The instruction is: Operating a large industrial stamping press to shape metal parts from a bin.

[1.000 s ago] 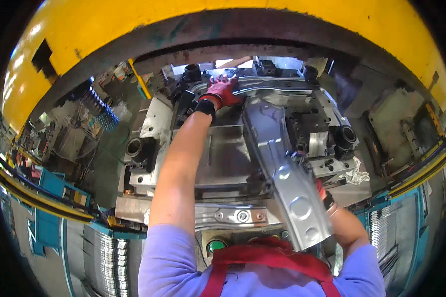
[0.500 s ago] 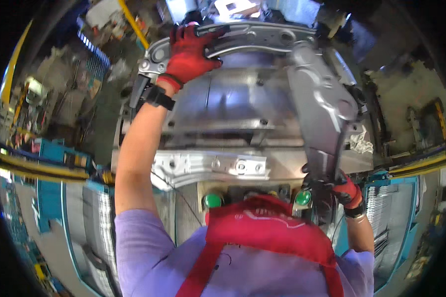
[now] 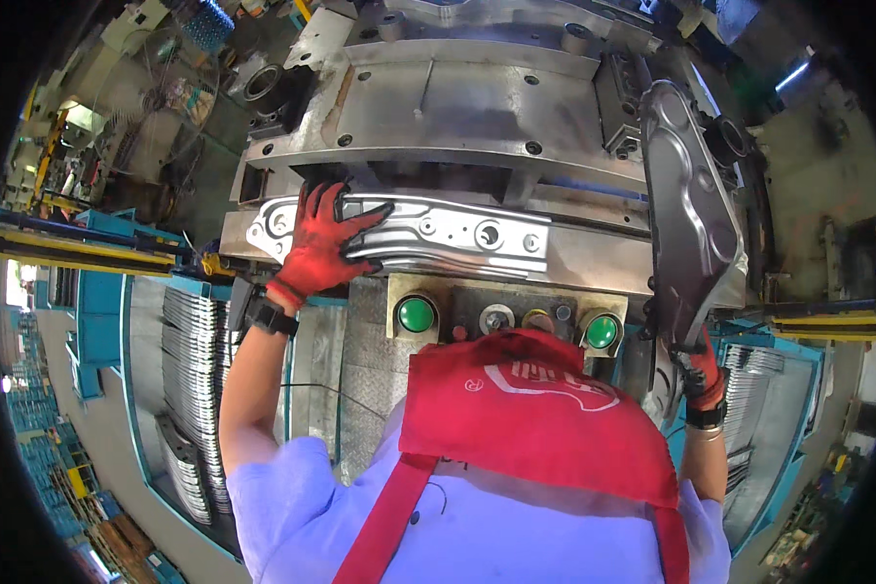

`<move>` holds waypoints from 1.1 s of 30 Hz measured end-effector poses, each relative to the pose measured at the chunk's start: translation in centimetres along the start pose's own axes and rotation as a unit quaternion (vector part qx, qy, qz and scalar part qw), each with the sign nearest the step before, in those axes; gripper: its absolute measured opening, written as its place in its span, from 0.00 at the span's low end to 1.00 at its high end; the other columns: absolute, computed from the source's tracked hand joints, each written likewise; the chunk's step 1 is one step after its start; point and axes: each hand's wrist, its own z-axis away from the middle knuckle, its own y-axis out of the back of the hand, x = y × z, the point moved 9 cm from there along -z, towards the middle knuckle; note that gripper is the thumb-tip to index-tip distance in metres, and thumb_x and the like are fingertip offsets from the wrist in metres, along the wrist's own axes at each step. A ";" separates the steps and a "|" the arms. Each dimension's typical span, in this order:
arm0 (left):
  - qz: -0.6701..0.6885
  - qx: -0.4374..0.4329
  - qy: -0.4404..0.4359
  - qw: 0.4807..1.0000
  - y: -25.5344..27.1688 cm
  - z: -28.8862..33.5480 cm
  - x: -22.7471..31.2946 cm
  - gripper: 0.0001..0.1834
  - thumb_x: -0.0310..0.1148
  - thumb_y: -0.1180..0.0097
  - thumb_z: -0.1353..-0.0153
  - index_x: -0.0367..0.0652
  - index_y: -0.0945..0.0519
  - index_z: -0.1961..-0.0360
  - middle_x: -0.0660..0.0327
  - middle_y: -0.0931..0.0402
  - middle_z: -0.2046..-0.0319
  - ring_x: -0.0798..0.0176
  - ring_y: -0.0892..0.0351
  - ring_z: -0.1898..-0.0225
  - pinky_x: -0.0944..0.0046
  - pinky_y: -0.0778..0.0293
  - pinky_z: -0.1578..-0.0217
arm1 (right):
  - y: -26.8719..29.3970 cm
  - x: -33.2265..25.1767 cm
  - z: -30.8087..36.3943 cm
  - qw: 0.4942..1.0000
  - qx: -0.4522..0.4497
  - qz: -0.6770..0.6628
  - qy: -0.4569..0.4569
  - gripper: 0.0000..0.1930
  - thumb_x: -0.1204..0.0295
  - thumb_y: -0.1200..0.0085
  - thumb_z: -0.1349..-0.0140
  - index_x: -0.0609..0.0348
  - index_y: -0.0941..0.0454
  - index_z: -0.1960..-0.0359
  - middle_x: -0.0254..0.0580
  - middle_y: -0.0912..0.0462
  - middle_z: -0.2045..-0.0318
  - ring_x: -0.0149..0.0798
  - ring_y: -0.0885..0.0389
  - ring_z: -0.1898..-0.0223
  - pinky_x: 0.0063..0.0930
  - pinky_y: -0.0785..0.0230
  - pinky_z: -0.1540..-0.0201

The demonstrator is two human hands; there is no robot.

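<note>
My left hand (image 3: 323, 243), in a red glove with dark fingertips, lies over the left part of a silver stamped metal bracket (image 3: 448, 232). Its fingers are spread on the bracket, which rests along the near ledge (image 3: 599, 255) of the press die. On the right, my right hand (image 3: 701, 375), also gloved in red, is closed around the near end of a long dark-grey stamped metal panel (image 3: 689, 195). That panel stands tilted beside the die's right side, and some fingers are hidden behind it. At the far edge of view, another silver stamped part (image 3: 526, 12) lies on the die.
Two green push buttons (image 3: 417, 314) sit on the control box in front of me. Blue racks with stacked metal parts (image 3: 195, 360) stand on both sides. Yellow-and-black bars (image 3: 83, 248) cross at left and right. A dark cylindrical post (image 3: 265, 88) rises at the die's left.
My left hand has come back from the far stamped part to the near bracket. My right hand still grips the panel, now slightly farther right. The view has tipped nearer to me.
</note>
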 end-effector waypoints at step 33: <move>0.087 0.291 0.122 0.945 -3.0 4.8 0.4 0.34 0.37 0.37 0.56 0.45 0.31 0.45 0.50 0.40 0.42 0.43 0.46 0.38 0.38 0.59 0.38 | -11.7 -19.3 -8.4 0.818 0.029 0.486 0.306 0.52 0.64 0.29 0.69 0.62 0.44 0.38 0.55 0.38 0.42 0.56 0.44 0.39 0.45 0.52 0.36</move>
